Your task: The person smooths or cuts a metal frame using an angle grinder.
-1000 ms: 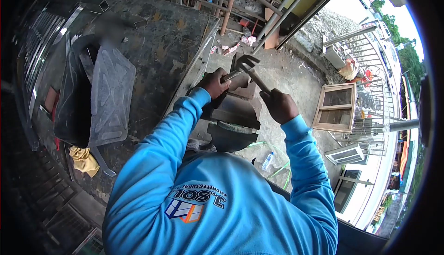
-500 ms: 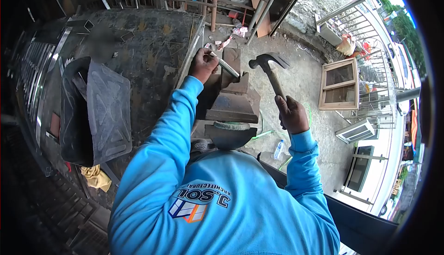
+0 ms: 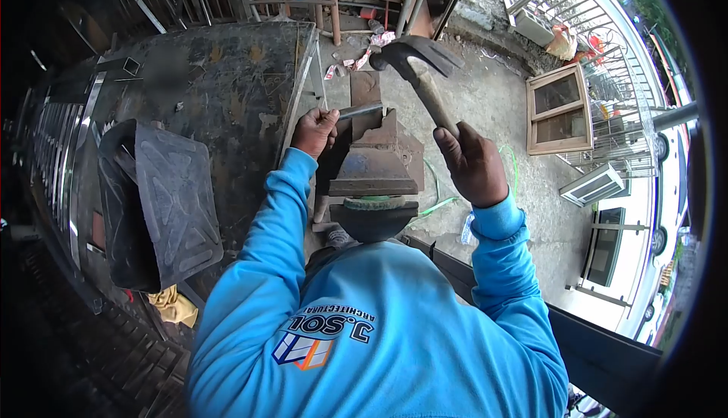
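My left hand (image 3: 315, 131) is closed around one end of a short metal bar (image 3: 359, 111). The bar's far end lies over the rusty metal vise (image 3: 373, 162), close to its upper jaw. In my right hand (image 3: 475, 162) is a claw hammer (image 3: 426, 84), gripped by its wooden handle. The hammer's head is up and to the right of the bar, claw pointing right, apart from the bar in this view. Below the vise jaws sits a roll of greenish tape or cord (image 3: 374, 203), partly hidden.
A dark metal-topped workbench (image 3: 227, 77) stands on the left, with a black plastic bin (image 3: 178, 206) and a yellow cloth (image 3: 173, 306) nearby. On the right are a wooden-framed window (image 3: 560, 107), metal railings, a plastic bottle (image 3: 468, 228) and green strapping (image 3: 436, 206) on the floor.
The hammer has risen and moved left, closer to the bar's far end. My left hand has shifted down and left, and the bar now lies nearly level instead of slanting.
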Motion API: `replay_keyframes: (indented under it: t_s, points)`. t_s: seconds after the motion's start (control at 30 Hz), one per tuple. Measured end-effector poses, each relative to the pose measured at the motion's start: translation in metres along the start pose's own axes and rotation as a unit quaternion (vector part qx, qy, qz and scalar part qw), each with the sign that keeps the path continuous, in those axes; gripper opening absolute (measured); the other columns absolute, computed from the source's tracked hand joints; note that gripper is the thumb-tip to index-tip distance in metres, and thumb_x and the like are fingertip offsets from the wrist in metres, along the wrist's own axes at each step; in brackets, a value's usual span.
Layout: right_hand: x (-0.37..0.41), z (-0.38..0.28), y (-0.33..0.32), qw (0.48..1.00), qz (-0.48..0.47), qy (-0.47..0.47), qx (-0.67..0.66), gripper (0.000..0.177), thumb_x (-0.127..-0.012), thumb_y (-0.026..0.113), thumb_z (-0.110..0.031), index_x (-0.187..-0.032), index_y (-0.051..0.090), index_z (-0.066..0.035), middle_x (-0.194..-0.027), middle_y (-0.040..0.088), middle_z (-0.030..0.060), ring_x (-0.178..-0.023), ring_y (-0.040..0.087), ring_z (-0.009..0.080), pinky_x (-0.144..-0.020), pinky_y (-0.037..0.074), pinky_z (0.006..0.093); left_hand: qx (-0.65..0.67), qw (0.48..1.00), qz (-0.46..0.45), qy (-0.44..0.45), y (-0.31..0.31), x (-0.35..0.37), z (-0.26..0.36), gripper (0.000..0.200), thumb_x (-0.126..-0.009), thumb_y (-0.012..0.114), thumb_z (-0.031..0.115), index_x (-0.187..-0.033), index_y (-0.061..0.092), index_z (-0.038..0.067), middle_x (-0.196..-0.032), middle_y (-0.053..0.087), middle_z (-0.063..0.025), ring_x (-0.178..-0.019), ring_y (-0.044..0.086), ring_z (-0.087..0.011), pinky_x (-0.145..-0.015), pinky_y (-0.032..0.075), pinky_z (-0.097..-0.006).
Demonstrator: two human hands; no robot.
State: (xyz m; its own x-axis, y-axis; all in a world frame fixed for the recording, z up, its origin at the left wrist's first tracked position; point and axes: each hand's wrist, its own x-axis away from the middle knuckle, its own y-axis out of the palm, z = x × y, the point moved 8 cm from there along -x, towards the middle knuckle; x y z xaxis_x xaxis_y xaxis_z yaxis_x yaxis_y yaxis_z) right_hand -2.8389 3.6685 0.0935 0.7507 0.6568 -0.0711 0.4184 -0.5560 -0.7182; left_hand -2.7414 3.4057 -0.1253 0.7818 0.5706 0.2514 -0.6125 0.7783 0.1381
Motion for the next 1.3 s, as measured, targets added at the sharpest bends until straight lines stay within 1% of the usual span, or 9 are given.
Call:
replay_keyframes:
  t_s: [0.13, 0.17, 0.4, 0.47, 0.63, 0.77, 0.9, 1.03, 1.3]
  points:
    - [-0.017, 0.041, 0.044, 0.998, -0.029, -0.002, 0.053, 0.047, -0.095, 0.058, -0.041, -0.075, 0.055, 0.001, -0.063, 0.055, 0.0254, -0.060, 0.055, 0.0442, -0.057, 0.043, 0.0479, 0.000, 1.000, 0.004, 0.008, 0.001, 0.004, 0.001, 0.033, -0.090, 0.070, 0.036, -0.086, 0.055, 0.007, -0.060, 0.053, 0.0007, -0.046, 0.048, -0.0073, -0.042, 0.039, -0.0234]
    - [-0.025, 0.074, 0.067, 0.983, -0.103, 0.020, 0.148, 0.048, -0.095, 0.058, -0.042, -0.074, 0.056, 0.001, -0.066, 0.058, 0.0261, -0.064, 0.058, 0.0461, -0.059, 0.045, 0.0494, 0.006, 1.000, 0.004, 0.006, 0.003, 0.005, 0.002, 0.034, -0.090, 0.071, 0.036, -0.085, 0.055, 0.007, -0.060, 0.052, 0.0010, -0.046, 0.047, -0.0072, -0.042, 0.039, -0.0235]
    - [-0.021, 0.053, 0.037, 0.998, -0.016, 0.057, -0.004, 0.048, -0.095, 0.057, -0.043, -0.080, 0.060, 0.002, -0.067, 0.057, 0.0263, -0.062, 0.058, 0.0441, -0.058, 0.044, 0.0487, 0.013, 1.000, 0.011, 0.019, 0.002, 0.006, -0.001, 0.035, -0.090, 0.070, 0.037, -0.084, 0.054, 0.007, -0.059, 0.050, 0.0011, -0.046, 0.045, -0.0073, -0.041, 0.037, -0.0240]
    - [-0.028, 0.096, 0.067, 0.985, -0.114, 0.067, 0.112, 0.051, -0.095, 0.057, -0.046, -0.083, 0.062, 0.003, -0.069, 0.059, 0.0273, -0.066, 0.060, 0.0451, -0.062, 0.045, 0.0491, 0.008, 1.000, 0.008, 0.029, 0.002, 0.003, -0.001, 0.035, -0.090, 0.070, 0.037, -0.085, 0.054, 0.007, -0.059, 0.051, 0.0012, -0.046, 0.045, -0.0072, -0.042, 0.038, -0.0237]
    - [-0.027, 0.060, 0.025, 0.995, -0.035, 0.094, -0.018, 0.051, -0.094, 0.057, -0.047, -0.078, 0.059, 0.002, -0.070, 0.059, 0.0271, -0.070, 0.062, 0.0440, -0.066, 0.047, 0.0489, -0.012, 0.999, -0.001, 0.036, 0.002, 0.003, -0.003, 0.033, -0.090, 0.070, 0.035, -0.087, 0.054, 0.006, -0.063, 0.053, 0.0013, -0.051, 0.048, -0.0068, -0.047, 0.040, -0.0235]
    - [-0.028, 0.076, 0.066, 0.979, -0.117, 0.009, 0.170, 0.049, -0.094, 0.057, -0.046, -0.080, 0.061, 0.001, -0.071, 0.061, 0.0270, -0.074, 0.062, 0.0467, -0.066, 0.048, 0.0517, -0.065, 0.993, 0.012, 0.096, 0.007, 0.007, 0.000, 0.031, -0.091, 0.069, 0.033, -0.090, 0.055, 0.005, -0.070, 0.057, 0.0001, -0.057, 0.050, -0.0065, -0.052, 0.042, -0.0243]
    - [-0.032, 0.017, 0.029, 0.992, -0.060, -0.032, 0.106, 0.048, -0.093, 0.058, -0.045, -0.081, 0.061, 0.002, -0.066, 0.058, 0.0282, -0.069, 0.059, 0.0488, -0.062, 0.047, 0.0525, -0.075, 0.990, 0.018, 0.115, 0.007, 0.010, -0.007, 0.029, -0.092, 0.068, 0.031, -0.092, 0.056, 0.004, -0.075, 0.058, -0.0005, -0.066, 0.052, -0.0087, -0.061, 0.045, -0.0265]
    - [-0.021, 0.018, 0.040, 0.999, -0.011, -0.037, 0.038, 0.043, -0.094, 0.060, -0.040, -0.081, 0.057, 0.001, -0.065, 0.056, 0.0288, -0.068, 0.058, 0.0490, -0.060, 0.045, 0.0522, -0.108, 0.985, 0.024, 0.136, 0.007, 0.007, -0.009, 0.029, -0.092, 0.067, 0.030, -0.092, 0.057, 0.003, -0.078, 0.059, -0.0023, -0.072, 0.054, -0.0117, -0.070, 0.047, -0.0294]
    - [-0.026, 0.045, 0.062, 0.988, -0.094, 0.004, 0.123, 0.050, -0.094, 0.056, -0.046, -0.082, 0.063, 0.003, -0.073, 0.061, 0.0294, -0.076, 0.061, 0.0487, -0.068, 0.048, 0.0531, -0.124, 0.983, 0.026, 0.132, 0.007, 0.008, -0.002, 0.034, -0.090, 0.069, 0.036, -0.091, 0.058, 0.004, -0.079, 0.059, -0.0030, -0.074, 0.053, -0.0142, -0.071, 0.046, -0.0313]
